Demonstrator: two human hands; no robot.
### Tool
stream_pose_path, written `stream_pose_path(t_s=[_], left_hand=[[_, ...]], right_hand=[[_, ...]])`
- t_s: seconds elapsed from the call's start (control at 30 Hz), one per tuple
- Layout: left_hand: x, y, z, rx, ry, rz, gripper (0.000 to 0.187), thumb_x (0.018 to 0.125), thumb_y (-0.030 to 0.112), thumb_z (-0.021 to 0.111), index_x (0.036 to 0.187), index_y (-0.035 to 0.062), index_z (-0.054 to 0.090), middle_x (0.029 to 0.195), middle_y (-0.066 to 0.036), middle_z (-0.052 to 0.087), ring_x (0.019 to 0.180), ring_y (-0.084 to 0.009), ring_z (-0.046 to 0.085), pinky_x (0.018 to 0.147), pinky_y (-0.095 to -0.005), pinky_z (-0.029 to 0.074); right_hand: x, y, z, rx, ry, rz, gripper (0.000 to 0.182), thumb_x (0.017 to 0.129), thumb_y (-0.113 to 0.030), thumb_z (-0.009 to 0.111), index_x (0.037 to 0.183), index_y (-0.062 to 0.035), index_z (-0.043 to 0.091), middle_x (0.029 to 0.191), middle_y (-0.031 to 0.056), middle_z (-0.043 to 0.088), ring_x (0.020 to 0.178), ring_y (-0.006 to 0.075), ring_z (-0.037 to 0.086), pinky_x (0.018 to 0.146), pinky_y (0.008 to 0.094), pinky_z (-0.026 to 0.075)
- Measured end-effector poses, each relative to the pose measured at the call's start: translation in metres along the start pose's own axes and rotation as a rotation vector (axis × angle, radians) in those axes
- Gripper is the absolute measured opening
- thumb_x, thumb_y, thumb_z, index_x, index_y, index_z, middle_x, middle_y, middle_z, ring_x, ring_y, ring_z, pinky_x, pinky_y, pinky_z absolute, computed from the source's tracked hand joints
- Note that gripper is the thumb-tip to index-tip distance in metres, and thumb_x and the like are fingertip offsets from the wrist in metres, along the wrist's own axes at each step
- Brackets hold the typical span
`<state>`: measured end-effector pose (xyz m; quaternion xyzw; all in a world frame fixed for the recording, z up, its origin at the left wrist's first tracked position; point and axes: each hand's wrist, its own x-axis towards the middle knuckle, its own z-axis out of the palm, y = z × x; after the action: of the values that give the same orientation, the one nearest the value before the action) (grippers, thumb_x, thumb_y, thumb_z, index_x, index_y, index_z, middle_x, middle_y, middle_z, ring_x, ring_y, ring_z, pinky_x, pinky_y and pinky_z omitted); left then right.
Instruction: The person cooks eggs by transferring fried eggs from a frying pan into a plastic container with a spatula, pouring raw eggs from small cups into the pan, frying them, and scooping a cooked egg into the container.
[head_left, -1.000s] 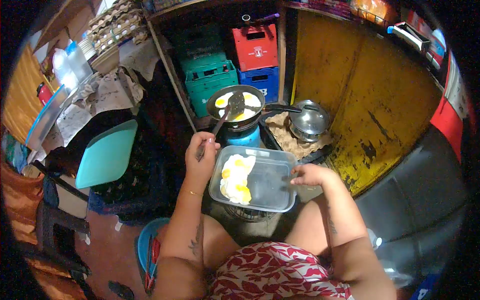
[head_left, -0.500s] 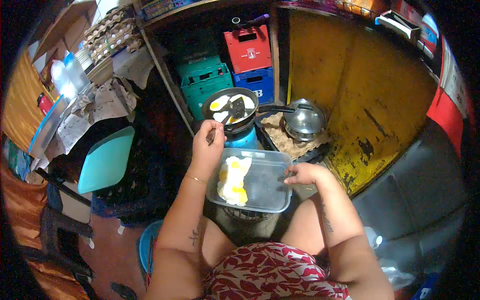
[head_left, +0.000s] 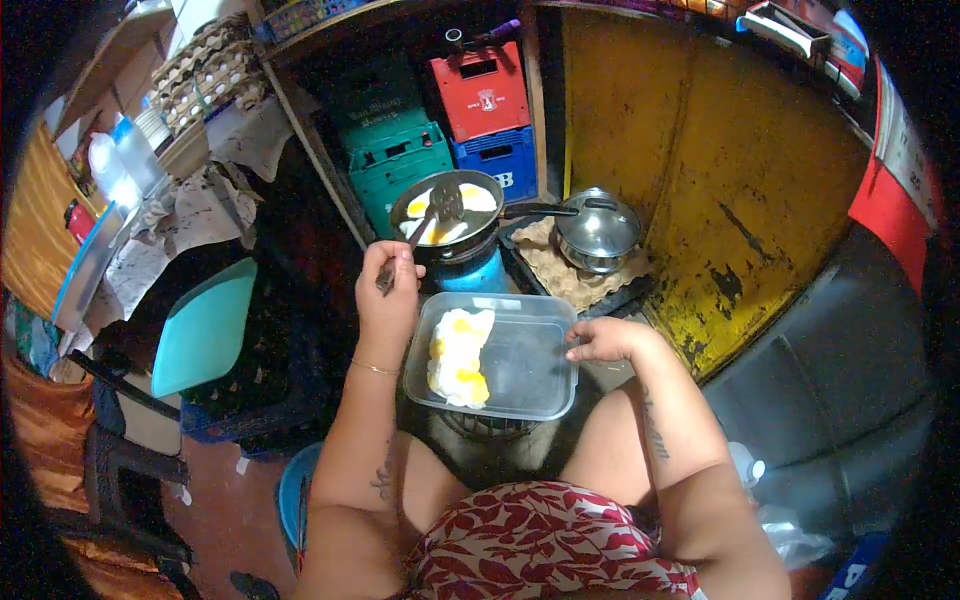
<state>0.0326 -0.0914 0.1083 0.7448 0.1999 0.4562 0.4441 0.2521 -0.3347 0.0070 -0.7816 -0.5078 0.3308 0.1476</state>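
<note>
My left hand is closed round the handle of a dark slotted spatula, whose blade is in the frying pan. Several fried eggs with yellow yolks lie in the pan around the blade. In front of me a clear plastic container holds a pile of cooked eggs along its left side. My right hand grips the container's right rim between thumb and fingers.
The pan sits on a burner above a blue tank. To its right, a lidded pot stands on cardboard. Behind are red, blue and green crates. Egg trays are stacked at far left, above a turquoise lid.
The spatula blade has shifted left and slightly back within the pan, with my left hand moving left. The whole view has shifted slightly. My right hand stays at the container's rim.
</note>
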Motion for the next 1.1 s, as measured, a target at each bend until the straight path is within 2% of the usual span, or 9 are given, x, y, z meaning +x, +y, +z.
stream_pose_path(t_s=[0.27,0.33,0.4,0.5,0.63,0.73,0.83,1.0,1.1], left_hand=[[-0.002,-0.031,-0.027,-0.053,0.118,0.081,0.008,0.096,0.011,0.052,0.1,0.0053,0.055,0.084,-0.002,0.061,0.075,-0.0102,0.062,0.066,-0.0236,0.049],[-0.005,-0.051,-0.032,0.024,0.145,0.208,0.008,0.096,0.011,0.052,0.101,0.0056,0.056,0.084,-0.002,0.061,0.074,-0.0093,0.06,0.066,-0.0225,0.048],[-0.006,-0.066,-0.039,0.109,0.131,0.199,0.007,0.094,0.009,0.053,0.098,0.0048,0.057,0.085,-0.003,0.06,0.074,-0.0104,0.059,0.067,-0.0235,0.047],[-0.003,-0.07,-0.044,0.334,0.1,0.407,0.01,0.085,0.004,0.059,0.094,0.0003,0.059,0.09,-0.014,0.06,0.08,-0.0256,0.059,0.073,-0.0338,0.047],[0.001,-0.074,-0.04,0.441,0.029,0.43,0.012,0.084,0.003,0.059,0.096,-0.0003,0.058,0.092,-0.016,0.06,0.078,-0.0282,0.058,0.072,-0.0357,0.048],[0.003,-0.079,-0.036,0.431,0.077,0.511,0.01,0.086,0.006,0.059,0.095,0.0018,0.058,0.091,-0.015,0.061,0.08,-0.0291,0.059,0.073,-0.0369,0.048],[0.0,-0.076,-0.032,0.385,0.027,0.398,0.011,0.085,0.006,0.06,0.095,0.0017,0.058,0.091,-0.015,0.061,0.08,-0.0304,0.059,0.073,-0.0375,0.048],[-0.003,-0.067,-0.027,0.413,-0.017,0.455,0.011,0.085,0.003,0.059,0.095,0.0,0.056,0.089,-0.016,0.059,0.075,-0.0302,0.057,0.069,-0.0383,0.048],[-0.007,-0.059,-0.023,0.422,-0.005,0.455,0.01,0.085,0.003,0.058,0.094,0.0003,0.056,0.086,-0.016,0.059,0.075,-0.0301,0.057,0.068,-0.0385,0.047]], right_hand=[[0.0,-0.008,0.0,-0.083,-0.011,0.051,0.053,0.082,-0.044,0.068,0.121,-0.0096,0.06,0.118,0.018,0.063,0.111,0.0323,0.058,0.095,0.0387,0.045],[0.0,-0.01,0.001,-0.065,-0.014,0.059,0.054,0.081,-0.044,0.068,0.122,-0.01,0.06,0.118,0.0179,0.063,0.112,0.0323,0.058,0.096,0.0388,0.045],[-0.001,-0.014,0.001,-0.046,-0.021,0.07,0.054,0.081,-0.044,0.068,0.123,-0.0104,0.06,0.118,0.0178,0.063,0.112,0.0323,0.058,0.096,0.0388,0.044],[0.0,-0.02,0.0,-0.033,-0.045,0.065,0.053,0.081,-0.043,0.068,0.122,-0.0105,0.061,0.12,0.018,0.062,0.113,0.032,0.058,0.097,0.0387,0.044],[0.007,-0.025,0.0,-0.062,-0.043,0.1,0.053,0.081,-0.044,0.067,0.122,-0.0102,0.061,0.12,0.0174,0.062,0.112,0.0317,0.059,0.097,0.0386,0.044],[0.01,-0.027,0.002,-0.064,-0.06,0.102,0.054,0.081,-0.045,0.067,0.122,-0.0101,0.061,0.12,0.017,0.062,0.112,0.0318,0.059,0.097,0.0389,0.044],[0.014,-0.028,0.004,-0.065,-0.069,0.088,0.054,0.082,-0.045,0.067,0.123,-0.0102,0.06,0.12,0.0171,0.063,0.112,0.0319,0.059,0.097,0.039,0.044],[0.012,-0.028,0.002,-0.109,-0.089,0.059,0.059,0.083,-0.045,0.067,0.126,-0.0074,0.056,0.118,0.0182,0.063,0.109,0.0315,0.059,0.094,0.0384,0.045],[0.01,-0.026,0.002,-0.072,-0.086,0.099,0.053,0.081,-0.044,0.068,0.122,-0.0103,0.061,0.12,0.0171,0.062,0.112,0.0323,0.059,0.097,0.0386,0.044]])
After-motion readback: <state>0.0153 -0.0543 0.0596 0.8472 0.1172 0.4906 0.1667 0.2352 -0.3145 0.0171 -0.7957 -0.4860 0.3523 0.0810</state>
